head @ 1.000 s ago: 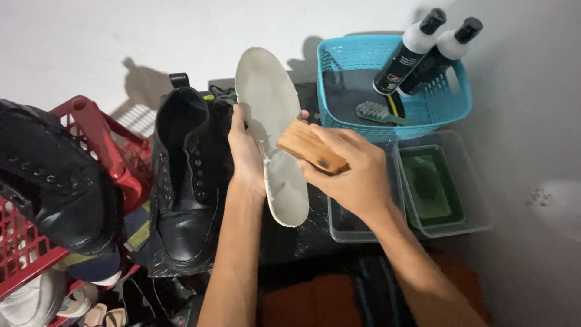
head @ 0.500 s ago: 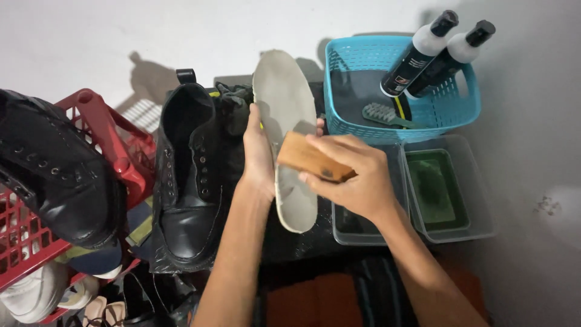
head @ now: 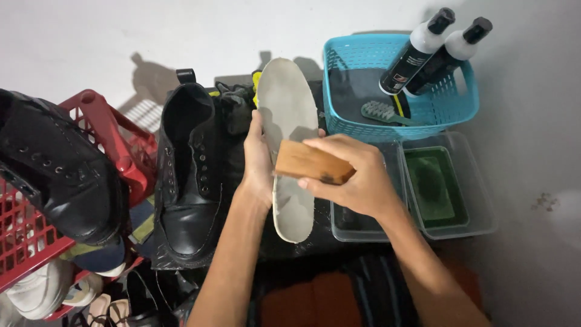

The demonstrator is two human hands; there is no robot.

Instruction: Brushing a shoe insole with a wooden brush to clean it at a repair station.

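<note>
Insole (head: 290, 115) stands propped in your left hand (head: 259, 163), gripped along its edge over the dark work surface, while your right hand (head: 354, 175) clasps the wooden brush (head: 311, 165) against its face. Push too hard and I judge the thin insole could bend or slip out of that one-sided grip. Just left stands a black boot (head: 190, 175); right of it sit two clear tubs (head: 417, 227) and a blue basket (head: 460, 112) with two bottles (head: 436, 51), near your brushing elbow.
</note>
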